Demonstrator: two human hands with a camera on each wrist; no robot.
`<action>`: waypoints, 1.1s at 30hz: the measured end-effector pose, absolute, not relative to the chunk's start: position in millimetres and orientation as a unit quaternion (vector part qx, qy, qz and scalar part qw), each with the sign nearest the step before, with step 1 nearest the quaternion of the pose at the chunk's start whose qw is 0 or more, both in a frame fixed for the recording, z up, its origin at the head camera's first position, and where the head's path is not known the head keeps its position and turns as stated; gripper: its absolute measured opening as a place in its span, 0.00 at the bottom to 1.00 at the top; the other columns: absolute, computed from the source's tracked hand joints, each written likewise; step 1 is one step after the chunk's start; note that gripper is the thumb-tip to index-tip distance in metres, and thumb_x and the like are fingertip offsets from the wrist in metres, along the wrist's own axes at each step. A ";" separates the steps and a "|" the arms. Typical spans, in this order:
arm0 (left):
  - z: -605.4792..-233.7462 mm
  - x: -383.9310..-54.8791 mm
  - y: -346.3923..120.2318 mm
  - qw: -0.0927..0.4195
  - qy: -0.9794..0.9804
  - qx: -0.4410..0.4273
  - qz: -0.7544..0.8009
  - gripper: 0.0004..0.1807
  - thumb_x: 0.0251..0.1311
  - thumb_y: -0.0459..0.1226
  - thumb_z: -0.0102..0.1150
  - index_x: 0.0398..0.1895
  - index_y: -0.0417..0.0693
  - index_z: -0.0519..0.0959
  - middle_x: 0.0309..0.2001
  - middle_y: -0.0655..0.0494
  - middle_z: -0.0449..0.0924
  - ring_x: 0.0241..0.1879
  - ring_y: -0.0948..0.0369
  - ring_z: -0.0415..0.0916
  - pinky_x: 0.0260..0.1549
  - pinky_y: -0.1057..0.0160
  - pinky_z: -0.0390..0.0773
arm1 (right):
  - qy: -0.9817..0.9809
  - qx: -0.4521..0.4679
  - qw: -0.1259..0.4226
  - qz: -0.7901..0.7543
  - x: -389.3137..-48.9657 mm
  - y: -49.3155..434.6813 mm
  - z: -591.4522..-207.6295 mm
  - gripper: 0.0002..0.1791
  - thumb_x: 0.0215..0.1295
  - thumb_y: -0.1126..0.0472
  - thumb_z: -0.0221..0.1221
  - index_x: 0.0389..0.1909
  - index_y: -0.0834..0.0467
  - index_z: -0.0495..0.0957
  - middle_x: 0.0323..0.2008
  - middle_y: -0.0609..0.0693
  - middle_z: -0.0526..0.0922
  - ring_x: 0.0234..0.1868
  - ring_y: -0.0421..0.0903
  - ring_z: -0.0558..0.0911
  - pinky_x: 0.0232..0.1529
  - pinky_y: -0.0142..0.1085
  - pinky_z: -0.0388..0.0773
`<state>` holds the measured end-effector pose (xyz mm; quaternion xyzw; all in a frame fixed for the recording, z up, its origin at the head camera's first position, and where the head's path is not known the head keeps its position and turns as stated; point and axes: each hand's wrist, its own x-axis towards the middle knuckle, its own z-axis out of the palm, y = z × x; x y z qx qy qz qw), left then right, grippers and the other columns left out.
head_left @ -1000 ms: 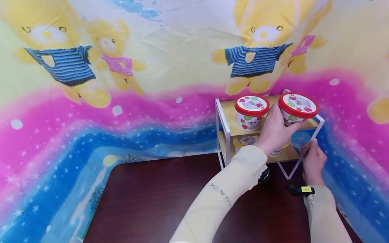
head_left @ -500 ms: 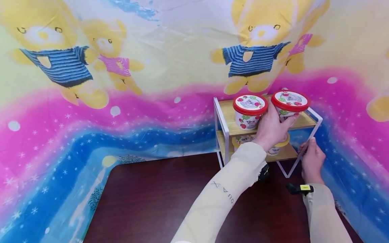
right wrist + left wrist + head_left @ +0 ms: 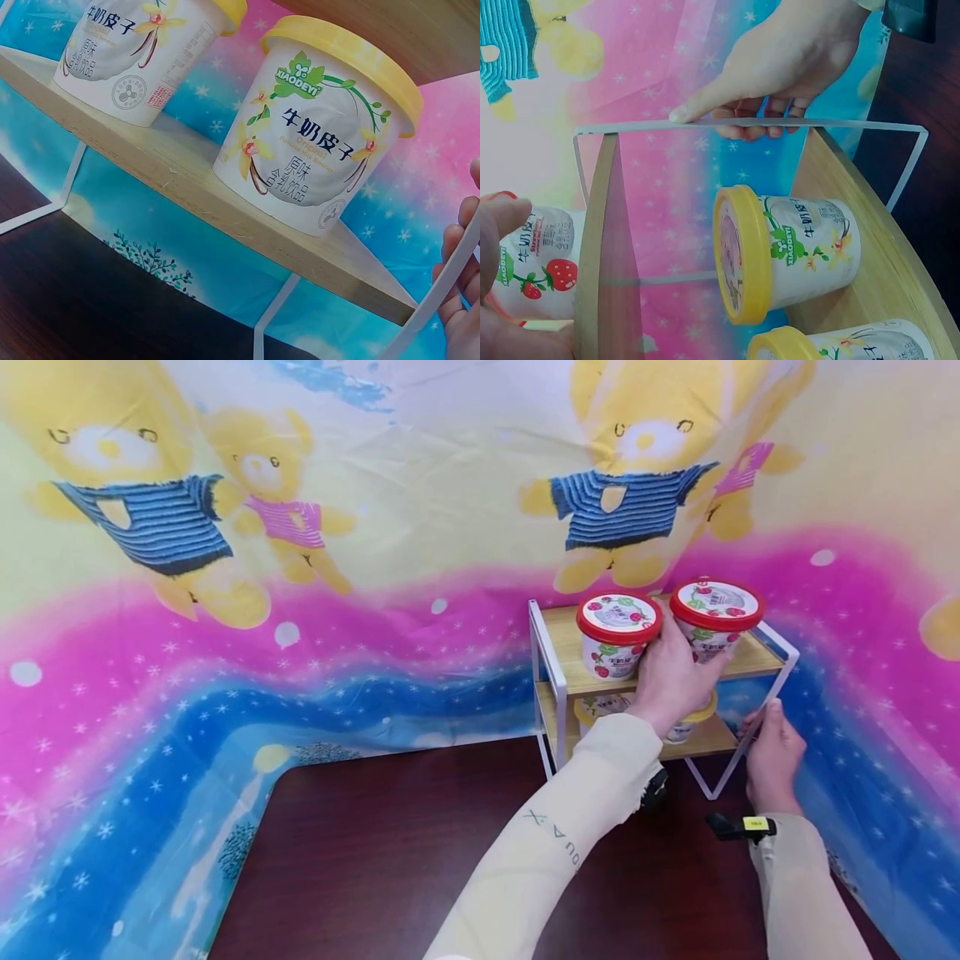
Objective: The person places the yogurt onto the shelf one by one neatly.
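My left hand (image 3: 670, 681) holds the right-hand white cup (image 3: 717, 599), which has a red lid and strawberry print, over the upper board of a two-tier rack (image 3: 561, 639). A matching red-lidded cup (image 3: 619, 617) stands just left of it, close against the back of my fingers. In the left wrist view, a fingertip (image 3: 514, 214) lies on the cup's printed side. At the rack's right end, my right hand (image 3: 776, 756) grips the white metal side frame (image 3: 649, 125), thumb on one face and fingers curled behind.
On the lower board sit two yellow-lidded cups, one (image 3: 311, 127) near the right end and another (image 3: 139, 56) to its left. The rack stands on a dark brown table (image 3: 375, 852) in a corner, against a bear-printed cloth backdrop (image 3: 435, 510).
The red-lidded cup in my left hand has shifted left and back over the upper board, and sits more level. My right hand keeps its grip on the frame.
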<state>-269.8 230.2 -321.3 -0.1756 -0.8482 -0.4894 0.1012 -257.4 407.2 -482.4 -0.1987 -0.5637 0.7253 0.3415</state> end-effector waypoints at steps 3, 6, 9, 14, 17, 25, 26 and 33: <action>-321.6 -266.9 232.1 0.101 -0.844 -0.175 -0.497 0.64 0.55 0.50 0.76 0.83 0.58 0.37 0.76 0.63 0.58 0.72 0.63 0.59 0.63 0.58 0.70 | -0.565 -0.197 0.341 0.725 -256.6 407.7 -482.5 0.30 0.75 0.42 0.53 0.30 0.66 0.80 0.25 0.48 0.79 0.30 0.43 0.75 0.30 0.28 0.74; -321.6 -264.2 234.0 0.103 -0.846 -0.169 -0.494 0.66 0.53 0.51 0.77 0.83 0.59 0.36 0.76 0.63 0.57 0.73 0.62 0.57 0.64 0.57 0.70 | -0.565 -0.195 0.342 0.726 -256.3 408.2 -483.5 0.29 0.75 0.42 0.53 0.29 0.63 0.81 0.25 0.49 0.79 0.29 0.43 0.75 0.30 0.28 0.74; -321.8 -260.4 235.3 0.100 -0.844 -0.168 -0.500 0.66 0.52 0.51 0.78 0.82 0.59 0.37 0.75 0.65 0.57 0.73 0.63 0.57 0.62 0.57 0.71 | -0.558 -0.193 0.347 0.729 -256.7 408.4 -484.3 0.28 0.75 0.43 0.53 0.26 0.61 0.82 0.24 0.48 0.80 0.29 0.43 0.75 0.30 0.28 0.74; -323.4 -251.9 236.1 0.104 -0.838 -0.186 -0.503 0.67 0.52 0.51 0.78 0.82 0.57 0.36 0.77 0.65 0.52 0.74 0.64 0.54 0.62 0.58 0.71 | -0.552 -0.191 0.352 0.731 -258.4 408.9 -484.4 0.29 0.76 0.44 0.53 0.26 0.65 0.81 0.23 0.48 0.79 0.27 0.43 0.75 0.29 0.29 0.73; -324.9 -246.2 235.6 0.112 -0.845 -0.191 -0.486 0.67 0.53 0.54 0.76 0.82 0.55 0.35 0.79 0.64 0.47 0.76 0.63 0.50 0.64 0.58 0.70 | -0.558 -0.192 0.352 0.726 -259.2 409.4 -484.4 0.29 0.76 0.44 0.53 0.27 0.66 0.80 0.23 0.48 0.79 0.27 0.43 0.74 0.29 0.29 0.72; -328.9 -234.6 232.8 0.116 -0.852 -0.202 -0.468 0.64 0.53 0.56 0.74 0.82 0.56 0.38 0.78 0.65 0.47 0.74 0.66 0.50 0.63 0.59 0.70 | -0.552 -0.193 0.356 0.729 -259.6 409.4 -485.8 0.28 0.76 0.44 0.54 0.23 0.62 0.79 0.24 0.46 0.78 0.28 0.43 0.74 0.31 0.28 0.72; -329.3 -233.8 231.6 0.118 -0.850 -0.208 -0.470 0.64 0.53 0.56 0.74 0.82 0.57 0.39 0.78 0.65 0.47 0.74 0.67 0.51 0.63 0.59 0.70 | -0.548 -0.194 0.358 0.731 -259.9 409.3 -486.0 0.28 0.75 0.44 0.54 0.24 0.62 0.80 0.23 0.46 0.79 0.28 0.42 0.74 0.31 0.28 0.72; -332.6 -222.7 220.7 0.128 -0.830 -0.250 -0.481 0.64 0.55 0.54 0.74 0.82 0.62 0.35 0.79 0.68 0.46 0.74 0.70 0.48 0.64 0.59 0.68 | -0.563 -0.217 0.361 0.711 -259.9 409.5 -485.2 0.30 0.75 0.43 0.55 0.17 0.60 0.73 0.15 0.44 0.69 0.22 0.40 0.66 0.23 0.29 0.61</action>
